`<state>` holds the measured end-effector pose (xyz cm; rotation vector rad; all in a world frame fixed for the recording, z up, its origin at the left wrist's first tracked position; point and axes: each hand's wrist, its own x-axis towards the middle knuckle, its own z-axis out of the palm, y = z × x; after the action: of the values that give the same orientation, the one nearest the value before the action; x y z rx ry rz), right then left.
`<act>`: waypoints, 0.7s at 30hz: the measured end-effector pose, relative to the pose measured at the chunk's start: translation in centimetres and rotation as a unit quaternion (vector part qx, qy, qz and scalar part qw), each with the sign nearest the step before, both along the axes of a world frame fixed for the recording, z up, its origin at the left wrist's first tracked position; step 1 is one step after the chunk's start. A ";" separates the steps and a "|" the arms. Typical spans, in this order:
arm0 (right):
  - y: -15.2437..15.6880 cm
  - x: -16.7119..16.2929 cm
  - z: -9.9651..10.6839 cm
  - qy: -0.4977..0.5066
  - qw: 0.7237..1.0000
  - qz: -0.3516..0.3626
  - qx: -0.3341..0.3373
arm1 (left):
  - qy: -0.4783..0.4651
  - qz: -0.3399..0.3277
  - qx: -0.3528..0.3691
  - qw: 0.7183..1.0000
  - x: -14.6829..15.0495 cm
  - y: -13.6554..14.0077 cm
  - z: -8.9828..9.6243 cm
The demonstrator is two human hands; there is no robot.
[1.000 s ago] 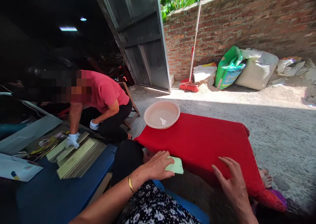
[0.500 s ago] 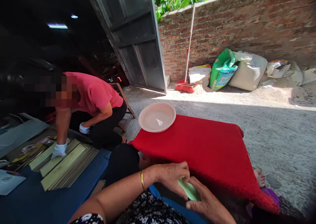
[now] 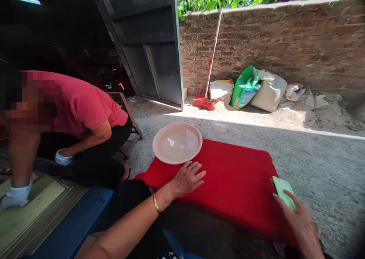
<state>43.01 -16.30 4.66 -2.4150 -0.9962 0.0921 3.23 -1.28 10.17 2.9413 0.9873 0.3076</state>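
My left hand [image 3: 186, 179] lies flat, fingers spread, on a red cloth-covered board [image 3: 236, 183] just below a pale pink plastic basin [image 3: 177, 143] that holds clear water. My right hand [image 3: 299, 223] grips a light green flat card-like piece [image 3: 283, 191] at the board's right edge, its upper end sticking up past my fingers. A gold bangle sits on my left wrist.
A person in a red shirt [image 3: 71, 107] with white gloves crouches at left over green-edged panels [image 3: 31, 209] on a blue surface [image 3: 71, 228]. A red broom [image 3: 205, 99], sacks [image 3: 256, 89] and a brick wall [image 3: 270, 38] stand behind. Grey concrete floor lies to the right.
The green piece passed from my left hand into my right, which carried it to the board's right edge. My left hand moved up onto the red cloth near the basin.
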 end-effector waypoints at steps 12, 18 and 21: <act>7.9 -21.5 0.7 0.009 0.974 0.212 -0.080 | -0.002 0.166 -0.038 0.985 -4.7 2.1 0.9; 8.0 -17.1 -0.1 0.088 0.968 0.223 0.074 | 0.006 0.178 -0.058 0.982 -6.1 3.2 0.9; 6.6 -8.5 0.1 0.036 0.998 0.002 0.044 | 0.023 0.165 -0.066 0.984 -6.4 3.8 0.5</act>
<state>34.53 -9.75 4.74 -2.3134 -0.9529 0.1331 -3.19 2.56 10.66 2.6711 1.4432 0.1721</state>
